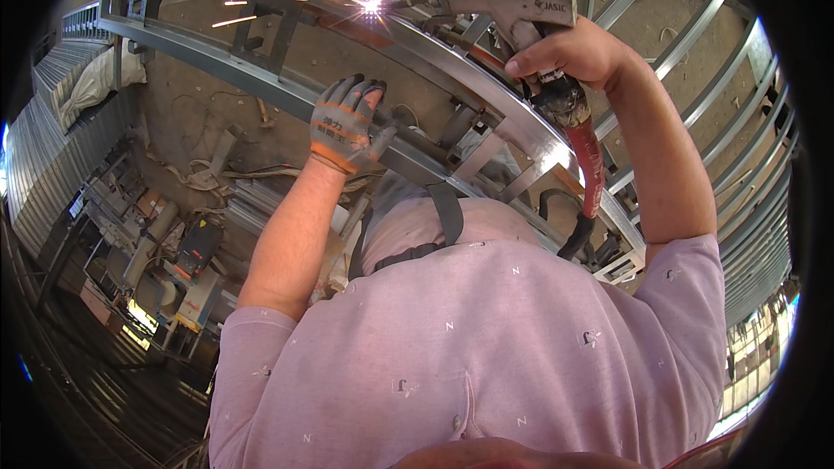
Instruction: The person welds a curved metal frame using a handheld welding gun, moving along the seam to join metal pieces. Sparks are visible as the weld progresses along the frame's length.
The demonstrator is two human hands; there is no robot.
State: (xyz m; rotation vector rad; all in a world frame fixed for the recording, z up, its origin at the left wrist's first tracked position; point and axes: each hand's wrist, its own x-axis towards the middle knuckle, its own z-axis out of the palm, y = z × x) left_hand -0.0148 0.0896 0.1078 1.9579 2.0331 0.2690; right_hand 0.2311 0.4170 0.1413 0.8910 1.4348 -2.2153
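My bare right hand (580, 55) grips a Jasic handheld welding gun (502, 0), its nozzle pointing left. At the tip, a bright weld spot (371, 6) glows on a curved galvanized steel tube (456, 62), throwing sparks to the left. From the gun's handle a red-sleeved cable (589, 169) hangs down toward me. My left hand (342, 124), in a worn grey and orange work glove, lies over a straight steel tube (208, 58) on the near side of the frame. Its fingers bend across that tube; the palm's underside is hidden.
Long curved steel bars (690, 45) fan out on the right. Corrugated metal sheets (39, 163) stand at the far left. A hammer (264, 114) lies on the dirt floor, near stacked metal pieces (254, 205). Lower left are a black and red machine (199, 247) and other equipment.
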